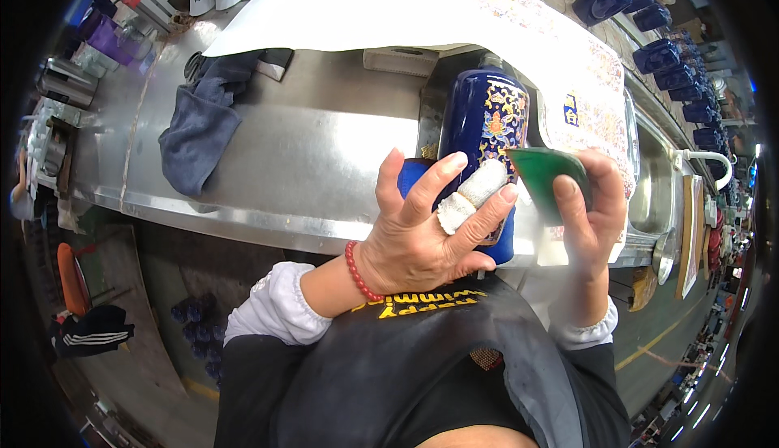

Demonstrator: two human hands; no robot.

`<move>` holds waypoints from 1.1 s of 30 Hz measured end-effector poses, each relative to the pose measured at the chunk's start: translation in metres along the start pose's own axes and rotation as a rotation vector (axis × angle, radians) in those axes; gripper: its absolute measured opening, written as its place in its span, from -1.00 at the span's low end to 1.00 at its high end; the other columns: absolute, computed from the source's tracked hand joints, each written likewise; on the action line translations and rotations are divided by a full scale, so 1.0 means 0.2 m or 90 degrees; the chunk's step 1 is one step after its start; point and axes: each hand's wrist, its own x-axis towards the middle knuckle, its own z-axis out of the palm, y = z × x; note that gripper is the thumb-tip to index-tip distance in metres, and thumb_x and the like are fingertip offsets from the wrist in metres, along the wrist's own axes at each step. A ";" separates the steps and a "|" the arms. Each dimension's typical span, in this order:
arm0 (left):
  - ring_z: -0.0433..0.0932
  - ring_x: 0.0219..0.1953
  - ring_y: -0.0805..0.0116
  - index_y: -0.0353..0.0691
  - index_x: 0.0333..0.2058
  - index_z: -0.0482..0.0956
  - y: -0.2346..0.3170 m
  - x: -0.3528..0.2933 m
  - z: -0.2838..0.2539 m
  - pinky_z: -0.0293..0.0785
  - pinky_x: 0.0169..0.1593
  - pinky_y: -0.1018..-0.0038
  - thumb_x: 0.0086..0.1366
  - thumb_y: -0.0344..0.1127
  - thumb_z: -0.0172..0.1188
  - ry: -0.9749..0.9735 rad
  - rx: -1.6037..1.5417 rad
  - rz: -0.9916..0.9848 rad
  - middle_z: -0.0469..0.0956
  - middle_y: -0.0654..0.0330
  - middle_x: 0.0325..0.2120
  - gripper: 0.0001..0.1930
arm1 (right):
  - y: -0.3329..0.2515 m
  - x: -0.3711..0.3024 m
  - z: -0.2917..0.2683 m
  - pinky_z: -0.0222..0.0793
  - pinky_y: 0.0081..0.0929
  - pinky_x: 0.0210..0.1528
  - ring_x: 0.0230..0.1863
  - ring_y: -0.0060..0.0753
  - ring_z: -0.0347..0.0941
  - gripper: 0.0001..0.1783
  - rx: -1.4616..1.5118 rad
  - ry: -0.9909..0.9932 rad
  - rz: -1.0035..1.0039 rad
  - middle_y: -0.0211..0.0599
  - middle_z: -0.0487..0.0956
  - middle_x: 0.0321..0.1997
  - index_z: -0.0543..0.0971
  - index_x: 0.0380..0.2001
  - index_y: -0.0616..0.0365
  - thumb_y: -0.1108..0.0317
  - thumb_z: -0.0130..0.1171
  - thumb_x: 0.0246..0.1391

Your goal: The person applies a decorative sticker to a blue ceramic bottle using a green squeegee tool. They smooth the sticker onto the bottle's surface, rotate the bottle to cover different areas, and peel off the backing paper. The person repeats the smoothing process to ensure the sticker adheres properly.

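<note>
A dark blue bottle [464, 115] with a colourful floral pattern lies on the steel worktop in front of me, its neck pointing away. My left hand [422, 229] is spread over its near part, fingers apart. A white wrapping [480, 192] covers one finger, and a red bead bracelet circles the wrist. Between thumb and fingers, my right hand [592, 204] pinches a flat green scraper [545, 178], raised just right of the bottle. Bright blue material [499, 247] shows under the bottle; its full shape is hidden by my left hand.
White sheets with printed floral designs [596, 66] cover the worktop's back and right. A blue-grey cloth [199, 127] lies at left. On the right are a sink [652, 192] and tap [706, 158]. Several dark blue bottles [604, 0] stand beyond the worktop.
</note>
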 end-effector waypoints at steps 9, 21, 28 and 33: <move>0.16 0.35 -0.02 -0.11 0.24 0.53 0.11 0.07 -0.06 -0.42 0.43 -0.28 0.33 0.52 -0.20 -0.096 0.071 -0.057 0.41 0.01 0.20 -0.12 | 0.19 -0.12 0.07 0.37 -0.73 -0.10 -0.16 -0.75 0.40 -0.79 0.285 0.041 0.275 -0.44 0.54 -0.15 0.43 0.00 0.22 0.40 0.14 0.37; 0.01 0.44 -0.31 -0.36 0.38 0.26 0.09 0.15 -0.07 -0.35 0.34 -0.45 0.22 0.46 0.04 -0.145 0.007 -0.124 0.21 -0.16 0.37 0.03 | 0.21 -0.13 0.10 0.37 -0.68 -0.12 -0.19 -0.70 0.38 -0.77 0.205 0.064 0.246 -0.42 0.53 -0.20 0.45 -0.04 0.25 0.37 0.16 0.35; -0.16 0.45 -0.41 -0.22 0.39 0.29 0.04 0.24 -0.02 -0.31 0.32 -0.47 0.30 0.55 -0.20 -0.172 0.011 -0.153 0.14 -0.38 0.35 0.00 | 0.22 -0.13 0.09 0.38 -0.64 -0.14 -0.22 -0.67 0.39 -0.76 0.126 0.056 0.232 -0.40 0.53 -0.23 0.47 -0.08 0.27 0.34 0.20 0.33; -0.22 0.44 -0.53 -0.22 0.41 0.25 0.00 0.26 -0.01 -0.31 0.27 -0.55 0.30 0.56 -0.22 -0.156 0.015 -0.141 0.05 -0.53 0.35 0.02 | 0.20 -0.11 0.10 0.39 -0.62 -0.17 -0.24 -0.64 0.40 -0.76 0.156 0.054 0.247 -0.40 0.53 -0.25 0.47 -0.07 0.26 0.34 0.19 0.32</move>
